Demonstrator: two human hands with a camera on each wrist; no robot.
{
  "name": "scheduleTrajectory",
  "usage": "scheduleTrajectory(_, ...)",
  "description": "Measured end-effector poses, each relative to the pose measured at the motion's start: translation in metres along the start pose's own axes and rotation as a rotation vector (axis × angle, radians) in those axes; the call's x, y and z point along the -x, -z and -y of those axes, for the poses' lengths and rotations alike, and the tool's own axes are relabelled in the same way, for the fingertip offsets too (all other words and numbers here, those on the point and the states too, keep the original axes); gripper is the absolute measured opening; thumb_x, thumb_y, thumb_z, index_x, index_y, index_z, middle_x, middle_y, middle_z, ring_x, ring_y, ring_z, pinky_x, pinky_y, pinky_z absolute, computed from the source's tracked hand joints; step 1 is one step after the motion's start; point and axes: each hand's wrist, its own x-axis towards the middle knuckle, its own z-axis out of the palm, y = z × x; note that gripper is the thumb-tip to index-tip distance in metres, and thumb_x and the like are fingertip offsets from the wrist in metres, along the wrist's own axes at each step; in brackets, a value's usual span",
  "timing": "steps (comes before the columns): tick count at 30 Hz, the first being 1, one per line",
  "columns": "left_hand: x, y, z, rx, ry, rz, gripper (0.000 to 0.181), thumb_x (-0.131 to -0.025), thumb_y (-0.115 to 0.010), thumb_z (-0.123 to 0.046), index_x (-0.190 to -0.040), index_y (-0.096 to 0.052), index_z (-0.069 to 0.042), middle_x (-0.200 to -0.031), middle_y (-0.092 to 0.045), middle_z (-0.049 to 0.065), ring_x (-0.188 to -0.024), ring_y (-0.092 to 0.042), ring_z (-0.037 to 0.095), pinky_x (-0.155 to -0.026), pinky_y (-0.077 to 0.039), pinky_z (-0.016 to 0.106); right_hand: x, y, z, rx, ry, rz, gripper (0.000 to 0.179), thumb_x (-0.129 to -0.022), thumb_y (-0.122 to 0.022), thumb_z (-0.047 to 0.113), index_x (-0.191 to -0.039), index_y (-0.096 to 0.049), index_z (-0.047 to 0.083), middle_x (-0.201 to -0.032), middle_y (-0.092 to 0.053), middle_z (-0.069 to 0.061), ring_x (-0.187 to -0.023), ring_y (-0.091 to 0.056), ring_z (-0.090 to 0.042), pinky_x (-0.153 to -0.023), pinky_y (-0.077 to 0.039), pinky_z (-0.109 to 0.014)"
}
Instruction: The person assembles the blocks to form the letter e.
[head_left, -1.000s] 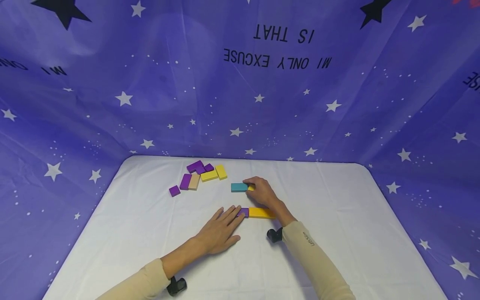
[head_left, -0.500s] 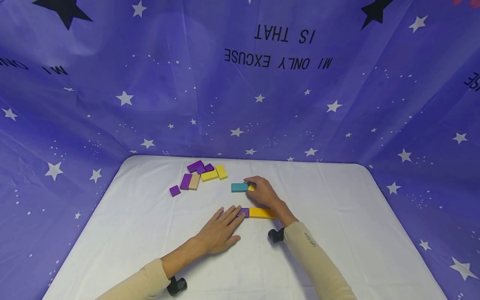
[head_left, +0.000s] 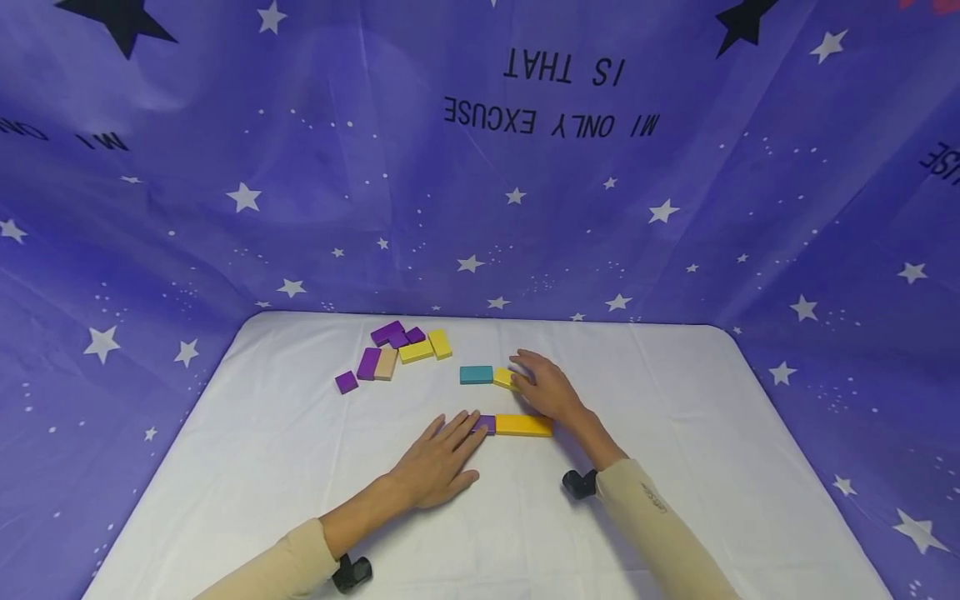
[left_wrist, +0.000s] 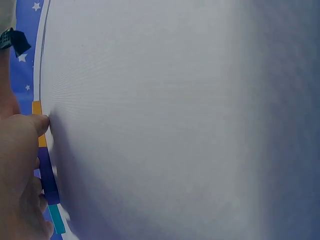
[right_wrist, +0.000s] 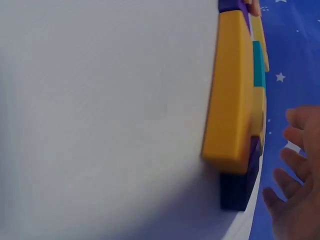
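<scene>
My left hand (head_left: 435,468) lies palm down with fingers straight, its fingertips resting on a purple block (head_left: 489,423). An orange block (head_left: 523,426) adjoins that block end to end on the right. Farther back sits a teal block (head_left: 476,375), with a small yellow block (head_left: 504,378) at its right end, slightly angled. My right hand (head_left: 551,390) is spread beside the yellow block and holds nothing; in the right wrist view its fingers hang apart from the blocks. A dark purple block (right_wrist: 234,192) shows past the orange one there; in the head view the right hand hides that area.
At the back left of the white table (head_left: 660,500) lies a loose group of blocks: several purple ones (head_left: 368,364), a tan block (head_left: 386,364) and two yellow blocks (head_left: 440,343). A lone purple cube (head_left: 346,382) sits left of them. Starry blue cloth (head_left: 480,208) surrounds the table.
My right hand has released the yellow block and shifted to the right, its fingers opening. The yellow block is now more visible and slightly tilted. My left hand stays in place.
</scene>
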Motion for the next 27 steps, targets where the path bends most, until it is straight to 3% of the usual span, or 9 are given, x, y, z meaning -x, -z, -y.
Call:
scheduleTrajectory(9,0.000,-0.001,0.001,-0.006,0.006,0.013,0.067,-0.105,-0.041,-0.049,-0.159,-0.025,-0.013,-0.165,-0.015,0.009,-0.151,-0.011,0.025,-0.119,-0.010,0.049,0.026,0.005,-0.018,0.136,0.039,-0.011,0.050,-0.105,-0.050,0.033,-0.149,-0.047,0.009,-0.156,-0.037,-0.013,-0.145,-0.029,-0.032,-0.116,-0.024,-0.052)
scheduleTrajectory(20,0.001,-0.004,0.004,0.014,-0.026,-0.055,0.066,-0.104,-0.046,-0.045,-0.157,-0.031,-0.009,-0.163,-0.022,0.013,-0.149,-0.018,0.029,-0.118,-0.016,0.053,0.057,0.011,-0.024,0.278,0.096,-0.021,0.054,-0.104,-0.050,0.032,-0.150,-0.043,0.005,-0.157,-0.036,-0.013,-0.145,-0.025,-0.041,-0.114,-0.024,-0.059)
scheduleTrajectory(27,0.001,-0.003,0.003,0.016,-0.037,-0.063,0.066,-0.104,-0.047,-0.044,-0.156,-0.032,-0.008,-0.162,-0.023,0.014,-0.148,-0.020,0.030,-0.117,-0.018,0.053,0.071,0.011,-0.026,0.339,0.154,0.002,0.054,-0.105,-0.050,0.034,-0.153,-0.040,0.012,-0.157,-0.037,-0.010,-0.144,-0.025,-0.044,-0.111,-0.027,-0.062)
